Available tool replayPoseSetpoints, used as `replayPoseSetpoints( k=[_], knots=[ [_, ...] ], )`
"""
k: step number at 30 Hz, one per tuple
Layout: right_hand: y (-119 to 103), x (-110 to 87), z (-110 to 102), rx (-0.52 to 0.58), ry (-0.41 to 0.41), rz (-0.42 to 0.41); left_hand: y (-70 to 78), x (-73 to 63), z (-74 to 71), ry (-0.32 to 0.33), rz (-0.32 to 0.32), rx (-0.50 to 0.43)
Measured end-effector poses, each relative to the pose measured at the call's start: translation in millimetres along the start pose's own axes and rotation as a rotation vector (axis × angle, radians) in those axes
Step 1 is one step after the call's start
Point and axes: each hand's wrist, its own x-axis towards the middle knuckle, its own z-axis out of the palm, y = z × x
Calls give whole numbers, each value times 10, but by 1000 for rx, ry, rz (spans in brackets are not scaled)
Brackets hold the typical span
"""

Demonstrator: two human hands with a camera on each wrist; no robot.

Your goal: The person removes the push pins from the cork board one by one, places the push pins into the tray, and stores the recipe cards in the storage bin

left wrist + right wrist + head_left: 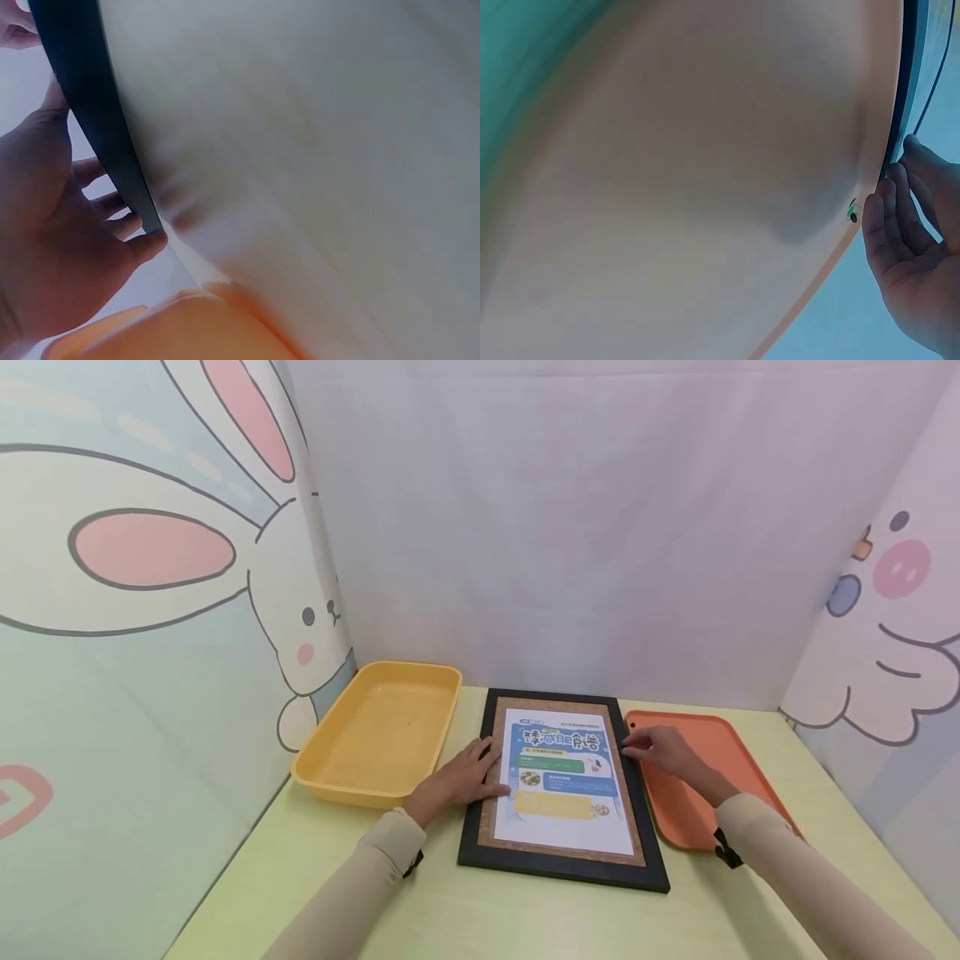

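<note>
A black picture frame (564,877) lies on the table, its brown inner border (487,814) surrounding a printed poster (562,777) with blue, green and yellow blocks. My left hand (468,774) rests over the frame's left side with fingers spread, the thumb reaching toward the poster. From the left wrist view, the left fingers (124,202) lie along the frame's black outer edge. At the upper right side of the frame, my right hand (663,750) pinches the edge between thumb and gathered fingers. The right wrist view shows the thumb (922,154) at that edge.
To the left stands a yellow tray (375,727), close to my left forearm. An orange board (686,818) with a small hole lies beside the frame, under my right hand and wrist. A white curtain (555,527) closes off the back, and cartoon-printed panels (150,693) stand at both sides.
</note>
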Motion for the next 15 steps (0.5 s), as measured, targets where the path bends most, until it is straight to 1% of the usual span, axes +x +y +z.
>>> replayPoseSetpoints(
  k=[6,13,15],
  knots=[
    [-62,-8,13,15,12,-16,11,6,-24,6,-11,-3],
    [-108,-56,54,5,18,-79,4,1,-11,-5,-8,-19],
    [-123,-65,61,5,16,-81,3,-3,-13,-5,-7,-28]
  ],
)
